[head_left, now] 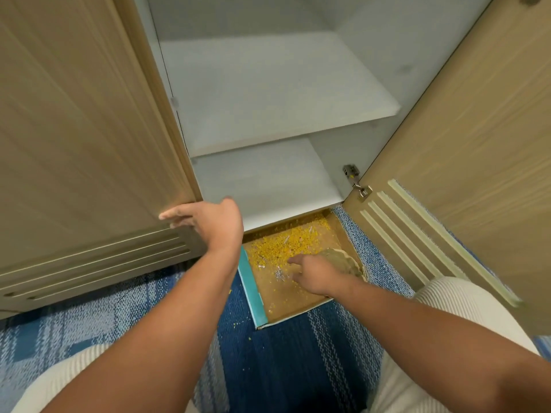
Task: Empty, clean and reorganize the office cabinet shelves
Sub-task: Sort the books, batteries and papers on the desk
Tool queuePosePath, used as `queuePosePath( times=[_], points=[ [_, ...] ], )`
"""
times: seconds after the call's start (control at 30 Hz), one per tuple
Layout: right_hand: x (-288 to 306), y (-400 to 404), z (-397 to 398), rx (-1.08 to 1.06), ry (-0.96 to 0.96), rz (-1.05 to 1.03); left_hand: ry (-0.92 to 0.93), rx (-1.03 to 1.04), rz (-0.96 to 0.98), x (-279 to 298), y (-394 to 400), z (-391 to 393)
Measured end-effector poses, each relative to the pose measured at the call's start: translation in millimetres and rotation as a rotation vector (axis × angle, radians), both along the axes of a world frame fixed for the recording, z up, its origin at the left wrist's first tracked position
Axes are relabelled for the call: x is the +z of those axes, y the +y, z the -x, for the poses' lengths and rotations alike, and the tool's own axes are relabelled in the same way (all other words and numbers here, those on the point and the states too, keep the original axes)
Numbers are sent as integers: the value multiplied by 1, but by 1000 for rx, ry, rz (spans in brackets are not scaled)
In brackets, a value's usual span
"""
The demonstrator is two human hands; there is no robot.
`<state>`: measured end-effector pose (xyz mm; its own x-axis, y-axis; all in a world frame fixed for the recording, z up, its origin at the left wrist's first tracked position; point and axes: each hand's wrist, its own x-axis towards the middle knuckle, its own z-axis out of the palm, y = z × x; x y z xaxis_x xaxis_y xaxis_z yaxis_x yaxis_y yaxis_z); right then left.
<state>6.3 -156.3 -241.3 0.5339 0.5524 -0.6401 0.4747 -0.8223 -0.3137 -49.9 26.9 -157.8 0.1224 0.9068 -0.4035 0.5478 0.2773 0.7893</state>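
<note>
- Cabinet [268, 84] stands ahead, both wood-grain doors swung wide, its smooth white shelves [277, 93] bare.
- Box lid [286, 293], flat brown cardboard with a teal edge, lies on blue woven carpet [298, 362] at the cabinet's foot, long axis running away from the person, strewn with yellow crumbs [283, 242].
- Left hand [214, 222] touches the left door [74, 144], fingers spread straight.
- Right hand [313, 275] reaches into the lid beside a tan cloth [340, 260], forefinger extended; cannot tell whether the other fingers grip the cloth.

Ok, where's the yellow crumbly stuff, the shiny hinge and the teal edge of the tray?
yellow crumbs [286, 242], head view, middle of the pile.
hinge [356, 181], head view, its metal arm.
teal edge [253, 289], head view, midway along the tray's left side.
</note>
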Motion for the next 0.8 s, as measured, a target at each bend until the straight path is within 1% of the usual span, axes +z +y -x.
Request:
queuePosePath(
  times=[0.07,0.13,0.2,0.3,0.37,0.43,0.5,0.57,0.7,0.8],
  points=[
    [28,15,8,-1,7,-82,7,-24,107,13,-1,5],
    [66,29,15,14,18,-151,-69,-85,145,21,2,19],
    [107,37,24,29,36,-201,-51,-186,164,28,-2,41],
    [178,42,39,47,85,-209,-41,-410,224,72,-7,77],
    [218,42,48,84,133,-210,-65,-492,232,105,-18,94],
    [275,47,54,103,171,-236,-120,-465,270,158,-21,110],
    [331,49,60,96,200,-269,-230,-420,286,214,-25,124],
    [385,51,66,84,223,-294,-261,-395,270,274,-26,135],
    [485,59,80,76,246,-330,-263,-351,226,392,-28,158],
    [549,67,90,106,217,-357,-209,-433,156,459,-21,173]
  ],
)
